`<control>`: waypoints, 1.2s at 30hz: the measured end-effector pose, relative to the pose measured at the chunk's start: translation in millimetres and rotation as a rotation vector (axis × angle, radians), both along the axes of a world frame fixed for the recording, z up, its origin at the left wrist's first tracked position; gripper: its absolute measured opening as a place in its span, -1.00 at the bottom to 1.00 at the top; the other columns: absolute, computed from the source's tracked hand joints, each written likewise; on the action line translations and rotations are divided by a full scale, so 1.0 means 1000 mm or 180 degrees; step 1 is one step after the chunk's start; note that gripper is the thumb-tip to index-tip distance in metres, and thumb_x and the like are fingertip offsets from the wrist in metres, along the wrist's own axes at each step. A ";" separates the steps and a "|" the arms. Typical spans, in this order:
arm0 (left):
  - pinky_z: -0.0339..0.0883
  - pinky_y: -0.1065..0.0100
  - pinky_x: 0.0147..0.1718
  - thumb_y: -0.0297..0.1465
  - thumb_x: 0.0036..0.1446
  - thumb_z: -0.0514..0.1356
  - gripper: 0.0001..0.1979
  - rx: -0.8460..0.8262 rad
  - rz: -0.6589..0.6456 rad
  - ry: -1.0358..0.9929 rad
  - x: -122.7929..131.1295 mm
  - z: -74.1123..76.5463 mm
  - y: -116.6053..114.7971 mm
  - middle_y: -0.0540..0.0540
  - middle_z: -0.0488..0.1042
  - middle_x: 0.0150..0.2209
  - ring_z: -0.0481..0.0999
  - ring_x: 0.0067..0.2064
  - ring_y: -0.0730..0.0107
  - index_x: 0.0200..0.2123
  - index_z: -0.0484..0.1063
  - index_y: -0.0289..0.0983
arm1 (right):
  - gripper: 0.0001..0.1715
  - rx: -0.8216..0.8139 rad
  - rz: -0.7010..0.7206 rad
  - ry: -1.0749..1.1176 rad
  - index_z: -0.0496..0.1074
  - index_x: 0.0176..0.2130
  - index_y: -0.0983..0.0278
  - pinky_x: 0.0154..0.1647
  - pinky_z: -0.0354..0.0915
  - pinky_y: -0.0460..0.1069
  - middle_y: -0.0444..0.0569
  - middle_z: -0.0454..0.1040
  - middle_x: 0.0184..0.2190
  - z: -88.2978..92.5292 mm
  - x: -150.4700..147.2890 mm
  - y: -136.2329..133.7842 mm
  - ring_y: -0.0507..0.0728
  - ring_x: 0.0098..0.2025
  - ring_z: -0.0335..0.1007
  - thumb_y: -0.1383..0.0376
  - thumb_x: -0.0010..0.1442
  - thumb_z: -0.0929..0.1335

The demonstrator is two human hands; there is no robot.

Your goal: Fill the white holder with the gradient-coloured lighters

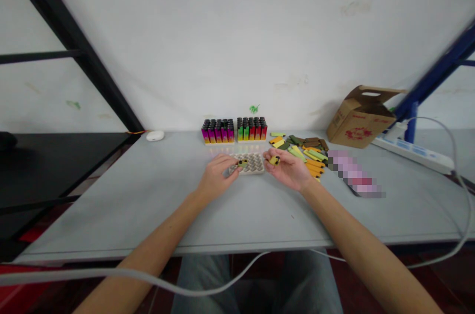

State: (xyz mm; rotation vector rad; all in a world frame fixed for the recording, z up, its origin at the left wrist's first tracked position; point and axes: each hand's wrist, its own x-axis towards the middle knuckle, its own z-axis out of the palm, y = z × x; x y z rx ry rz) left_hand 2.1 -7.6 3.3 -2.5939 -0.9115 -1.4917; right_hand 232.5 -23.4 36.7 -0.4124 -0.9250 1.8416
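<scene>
My left hand pinches a small yellow-and-black part between its fingertips, just over a pale tray with round hollows. My right hand holds a similar yellow-and-black part between thumb and fingers, at the tray's right corner. Behind the tray stand two blocks of upright disposable lighters with black tops and pink, green and red bodies. To the right lies a loose heap of flat yellow, green and orange pieces. The small parts are too small to identify exactly.
The grey table's front edge runs below my forearms. A flattened-looking cardboard box leans at the back right, beside a white power strip. A pixelated object lies on the right. A grey cable crosses in front.
</scene>
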 end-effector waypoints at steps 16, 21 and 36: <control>0.41 0.25 -0.23 -0.40 0.17 0.22 -0.92 -0.0030 0.0107 -0.0043 -0.001 0.002 0.000 -0.13 0.57 -0.34 0.52 -0.30 0.31 -0.30 0.50 -0.28 | -0.88 -0.0301 -0.0680 -0.0215 0.50 -0.33 0.26 -0.31 0.32 -0.09 -0.08 0.50 -0.35 -0.010 -0.002 0.011 0.02 -0.37 0.37 0.29 0.11 0.35; 0.42 0.23 -0.22 -0.38 0.16 0.21 -0.91 -0.0046 0.0178 -0.0084 -0.001 0.001 0.000 -0.13 0.58 -0.35 0.53 -0.30 0.30 -0.31 0.51 -0.27 | -0.87 -0.0395 -0.1080 -0.0284 0.52 -0.39 0.26 -0.31 0.32 -0.13 -0.11 0.52 -0.33 -0.007 -0.005 0.010 0.00 -0.34 0.37 0.24 0.01 0.46; 0.42 0.27 -0.24 -0.40 0.15 0.22 -0.92 -0.0100 0.0160 -0.0088 -0.002 0.001 0.000 -0.13 0.57 -0.35 0.52 -0.30 0.31 -0.32 0.51 -0.28 | -0.91 -0.0689 -0.1446 -0.0049 0.30 -0.47 0.26 -0.60 0.16 -0.17 -0.18 0.28 -0.56 -0.010 -0.005 0.017 -0.05 -0.55 0.18 0.36 0.00 0.35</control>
